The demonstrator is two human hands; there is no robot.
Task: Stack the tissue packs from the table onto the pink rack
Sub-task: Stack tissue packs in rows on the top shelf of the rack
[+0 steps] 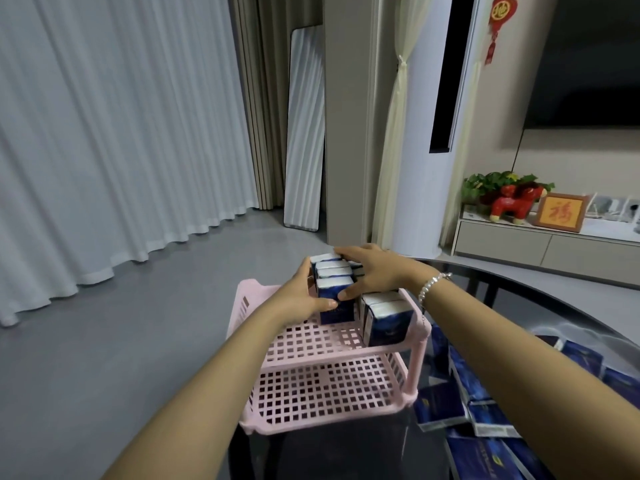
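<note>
Both hands close on a row of tissue packs standing on the top shelf of the pink rack (311, 341).

The left hand (301, 299) presses its thumb against the near blue face of the row of tissue packs (334, 282), fingers wrapped along the row's left side. The right hand (374, 271) lies over the top, fingers stretched to the far end and thumb meeting the near pack, so the row is clamped between the two hands. A second short row (386, 320) stands just beside it on the right, untouched. More loose packs (474, 403) lie on the dark glass table (519, 296) right of the rack.
</note>
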